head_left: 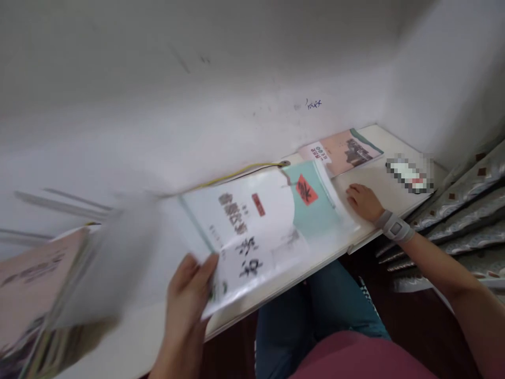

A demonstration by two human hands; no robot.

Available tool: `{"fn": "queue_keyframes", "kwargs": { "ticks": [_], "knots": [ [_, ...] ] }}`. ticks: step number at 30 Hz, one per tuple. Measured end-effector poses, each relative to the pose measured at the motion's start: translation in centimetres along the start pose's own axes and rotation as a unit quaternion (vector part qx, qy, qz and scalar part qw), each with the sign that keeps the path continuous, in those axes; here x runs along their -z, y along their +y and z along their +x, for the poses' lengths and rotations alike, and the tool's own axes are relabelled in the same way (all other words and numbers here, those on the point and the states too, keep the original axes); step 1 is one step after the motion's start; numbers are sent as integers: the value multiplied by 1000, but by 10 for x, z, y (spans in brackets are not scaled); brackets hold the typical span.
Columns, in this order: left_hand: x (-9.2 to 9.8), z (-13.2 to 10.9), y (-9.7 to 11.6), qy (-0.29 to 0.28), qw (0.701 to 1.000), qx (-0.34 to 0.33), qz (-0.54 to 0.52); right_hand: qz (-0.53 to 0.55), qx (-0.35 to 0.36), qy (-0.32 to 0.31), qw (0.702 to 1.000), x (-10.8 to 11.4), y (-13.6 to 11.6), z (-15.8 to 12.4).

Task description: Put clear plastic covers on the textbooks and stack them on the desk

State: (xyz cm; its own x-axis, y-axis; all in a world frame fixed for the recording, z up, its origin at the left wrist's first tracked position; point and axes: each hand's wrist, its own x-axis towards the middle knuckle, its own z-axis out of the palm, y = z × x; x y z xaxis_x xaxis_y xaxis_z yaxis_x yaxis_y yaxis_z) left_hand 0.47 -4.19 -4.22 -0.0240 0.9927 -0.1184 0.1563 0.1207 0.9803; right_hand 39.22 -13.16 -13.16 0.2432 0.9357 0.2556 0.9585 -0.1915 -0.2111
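Note:
A white and teal book (pixel 260 226) with black and red characters lies on the white desk (pixel 379 184). My left hand (pixel 189 295) grips its near left corner, thumb on the cover and fingers under the edge. At the book's right edge my right hand (pixel 365 202) rests on the desk with its fingers curled against the book; a grey watch (pixel 394 227) is on that wrist. A pink book (pixel 343 150) lies beyond the right hand, against the wall.
A blurred stack of books (pixel 55 295) fills the desk's left end. A yellow cable (pixel 236 172) runs along the white wall. A pixelated small object (pixel 410 173) lies at the desk's far right. Patterned fabric (pixel 465 210) hangs to the right. My legs are under the desk.

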Motion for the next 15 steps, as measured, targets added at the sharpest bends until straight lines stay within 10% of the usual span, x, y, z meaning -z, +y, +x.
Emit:
{"fn": "queue_keyframes", "kwargs": {
  "ticks": [8,11,15],
  "knots": [
    [-259,105,24,-188,967,68,-157,65,-14,18,998,-8,-2,-6],
    [-312,118,22,-216,964,67,-142,208,-84,66,972,-17,9,0],
    [-335,131,12,-232,962,72,-122,451,-262,188,832,-29,35,21]
  ]
}}
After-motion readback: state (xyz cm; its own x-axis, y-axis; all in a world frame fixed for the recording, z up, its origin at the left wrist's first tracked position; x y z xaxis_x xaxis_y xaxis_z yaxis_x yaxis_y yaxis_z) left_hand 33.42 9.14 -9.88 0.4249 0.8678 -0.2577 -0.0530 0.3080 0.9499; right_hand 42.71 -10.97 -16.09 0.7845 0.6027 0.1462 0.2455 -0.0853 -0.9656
